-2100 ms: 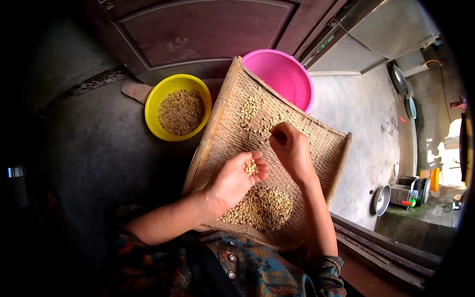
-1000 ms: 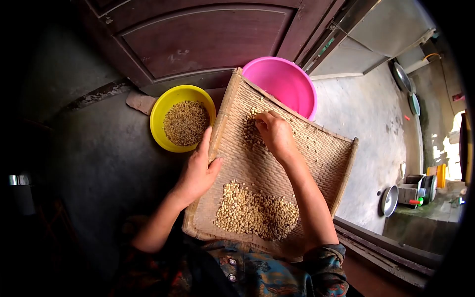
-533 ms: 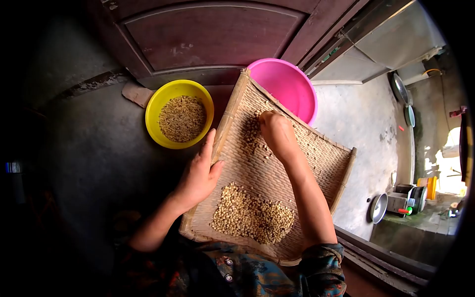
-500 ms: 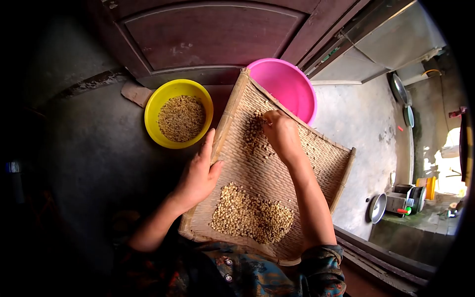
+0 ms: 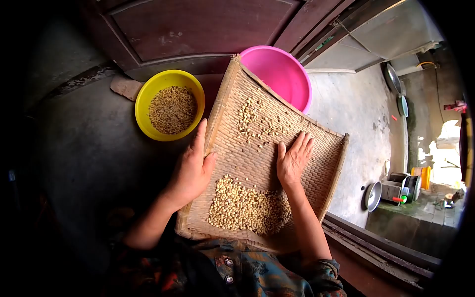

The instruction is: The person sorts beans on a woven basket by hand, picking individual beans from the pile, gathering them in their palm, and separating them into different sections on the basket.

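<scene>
A woven bamboo winnowing tray [image 5: 247, 163] lies tilted in front of me. My left hand [image 5: 190, 171] grips its left rim, thumb over the inside and fingers along the outer edge. Flat on the weave at the right rests my right hand [image 5: 295, 161], fingers stretched and nothing held. A thick heap of pale, bean-like kernels [image 5: 247, 208] sits at the near end, just left of my right forearm. Beyond my right fingers, a thinner scatter of kernels [image 5: 252, 119] spreads over the far part.
On the floor at the far left stands a yellow basin [image 5: 141, 111] with small brownish bits inside. A pink basin [image 5: 292, 76] stands partly behind the tray's far edge. A brick [image 5: 125, 87] and a dark wooden door [image 5: 198, 29] are behind; a metal bowl [image 5: 373, 196] is at right.
My right hand has come down and nearer from the far kernels, opening from a closed shape to lie flat. The far kernels are more spread out. My left hand keeps its hold.
</scene>
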`<control>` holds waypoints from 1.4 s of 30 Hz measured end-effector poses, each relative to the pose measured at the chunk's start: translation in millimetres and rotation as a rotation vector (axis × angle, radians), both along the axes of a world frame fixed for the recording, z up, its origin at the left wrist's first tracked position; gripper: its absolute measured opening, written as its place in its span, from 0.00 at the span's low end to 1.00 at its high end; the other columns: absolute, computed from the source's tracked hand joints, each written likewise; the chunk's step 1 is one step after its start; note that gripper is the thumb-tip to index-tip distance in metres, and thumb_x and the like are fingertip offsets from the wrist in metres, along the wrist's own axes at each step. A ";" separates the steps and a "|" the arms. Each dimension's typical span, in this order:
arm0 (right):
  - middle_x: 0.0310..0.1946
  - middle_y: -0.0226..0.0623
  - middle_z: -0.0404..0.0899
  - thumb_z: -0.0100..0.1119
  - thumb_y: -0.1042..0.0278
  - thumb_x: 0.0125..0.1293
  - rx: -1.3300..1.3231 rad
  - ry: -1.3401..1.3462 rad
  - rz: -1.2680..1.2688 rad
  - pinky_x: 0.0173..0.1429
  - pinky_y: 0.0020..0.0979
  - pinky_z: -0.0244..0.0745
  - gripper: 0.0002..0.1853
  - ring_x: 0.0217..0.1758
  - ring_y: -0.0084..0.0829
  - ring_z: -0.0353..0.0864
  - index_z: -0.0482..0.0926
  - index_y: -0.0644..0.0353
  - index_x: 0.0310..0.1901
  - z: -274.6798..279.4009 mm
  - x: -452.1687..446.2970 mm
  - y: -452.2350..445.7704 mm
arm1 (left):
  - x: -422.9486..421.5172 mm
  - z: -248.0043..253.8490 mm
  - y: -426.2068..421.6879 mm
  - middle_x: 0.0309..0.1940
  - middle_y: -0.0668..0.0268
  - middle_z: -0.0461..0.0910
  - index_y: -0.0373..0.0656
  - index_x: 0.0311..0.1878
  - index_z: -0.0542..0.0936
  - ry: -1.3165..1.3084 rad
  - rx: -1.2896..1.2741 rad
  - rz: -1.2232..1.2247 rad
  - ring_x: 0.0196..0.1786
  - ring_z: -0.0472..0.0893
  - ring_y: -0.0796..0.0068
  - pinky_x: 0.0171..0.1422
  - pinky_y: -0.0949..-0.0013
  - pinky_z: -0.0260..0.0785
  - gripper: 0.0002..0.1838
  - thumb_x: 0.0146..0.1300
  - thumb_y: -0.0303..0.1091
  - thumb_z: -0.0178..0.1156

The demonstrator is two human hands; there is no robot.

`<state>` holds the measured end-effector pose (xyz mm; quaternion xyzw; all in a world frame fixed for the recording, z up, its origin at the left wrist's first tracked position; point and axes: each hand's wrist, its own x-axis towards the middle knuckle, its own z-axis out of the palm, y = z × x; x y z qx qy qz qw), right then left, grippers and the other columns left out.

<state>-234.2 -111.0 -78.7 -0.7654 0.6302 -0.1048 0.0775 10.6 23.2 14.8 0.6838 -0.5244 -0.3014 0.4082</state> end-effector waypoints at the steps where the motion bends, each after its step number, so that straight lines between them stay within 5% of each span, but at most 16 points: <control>1: 0.76 0.63 0.46 0.51 0.43 0.71 -0.020 -0.011 0.019 0.82 0.51 0.31 0.45 0.81 0.59 0.38 0.49 0.75 0.74 -1.5 8.3 -2.9 | 0.1 -0.9 0.5 0.62 0.34 0.69 0.33 0.76 0.49 -0.027 -0.014 0.003 0.62 0.73 0.37 0.65 0.53 0.67 0.39 0.66 0.25 0.56; 11: 0.77 0.59 0.46 0.46 0.42 0.73 0.045 -0.350 0.453 0.82 0.46 0.36 0.43 0.82 0.52 0.41 0.50 0.70 0.75 31.0 81.8 -8.3 | 0.4 -4.5 1.9 0.65 0.38 0.69 0.36 0.77 0.51 -0.004 0.001 0.032 0.65 0.73 0.45 0.68 0.59 0.64 0.38 0.67 0.25 0.57; 16: 0.72 0.53 0.61 0.55 0.48 0.70 -0.253 -0.274 0.489 0.78 0.49 0.48 0.33 0.78 0.51 0.54 0.66 0.63 0.69 34.1 78.8 -54.7 | 0.4 -4.8 2.1 0.64 0.39 0.70 0.36 0.77 0.51 0.006 -0.005 0.033 0.65 0.73 0.47 0.68 0.59 0.65 0.38 0.67 0.25 0.57; 19: 0.65 0.54 0.69 0.56 0.48 0.68 -0.279 -0.269 0.666 0.75 0.48 0.55 0.32 0.71 0.51 0.63 0.71 0.69 0.63 50.5 108.5 -61.2 | -0.6 -6.8 2.8 0.63 0.40 0.71 0.36 0.77 0.51 0.002 0.006 0.032 0.64 0.75 0.48 0.68 0.60 0.66 0.38 0.67 0.24 0.57; 27: 0.53 0.53 0.75 0.58 0.53 0.68 -0.194 -0.174 0.565 0.68 0.41 0.65 0.26 0.61 0.49 0.69 0.76 0.74 0.53 45.1 105.3 -38.5 | 1.7 -8.5 2.1 0.56 0.36 0.75 0.39 0.78 0.49 -0.029 -0.009 0.009 0.57 0.78 0.41 0.62 0.55 0.69 0.40 0.66 0.25 0.58; 32: 0.57 0.50 0.72 0.58 0.60 0.66 -0.277 -0.128 0.712 0.70 0.49 0.61 0.20 0.64 0.47 0.69 0.74 0.65 0.53 52.1 112.4 -6.0 | 1.2 -12.3 -0.1 0.58 0.37 0.74 0.38 0.77 0.51 -0.082 -0.066 0.010 0.59 0.77 0.42 0.63 0.56 0.69 0.39 0.66 0.25 0.58; 35: 0.55 0.48 0.73 0.58 0.67 0.59 -0.380 -0.168 0.739 0.72 0.49 0.59 0.16 0.66 0.47 0.68 0.75 0.64 0.49 35.6 121.6 -10.9 | -0.4 -7.3 1.7 0.67 0.44 0.68 0.34 0.76 0.53 0.049 0.005 0.035 0.68 0.72 0.56 0.71 0.63 0.63 0.37 0.66 0.21 0.57; 38: 0.52 0.48 0.74 0.54 0.68 0.60 -0.343 -0.183 0.715 0.72 0.49 0.58 0.12 0.65 0.48 0.68 0.75 0.62 0.45 29.6 116.2 -17.6 | 3.8 -11.4 3.6 0.60 0.38 0.73 0.38 0.77 0.52 -0.040 -0.019 0.018 0.61 0.77 0.44 0.64 0.56 0.69 0.39 0.66 0.25 0.58; 42: 0.45 0.44 0.74 0.55 0.70 0.59 -0.336 -0.125 0.608 0.66 0.46 0.62 0.09 0.56 0.44 0.71 0.75 0.60 0.41 25.2 78.1 -28.4 | 4.2 -14.6 -0.2 0.60 0.38 0.73 0.39 0.77 0.52 0.000 -0.043 0.001 0.61 0.77 0.44 0.64 0.56 0.69 0.39 0.66 0.25 0.58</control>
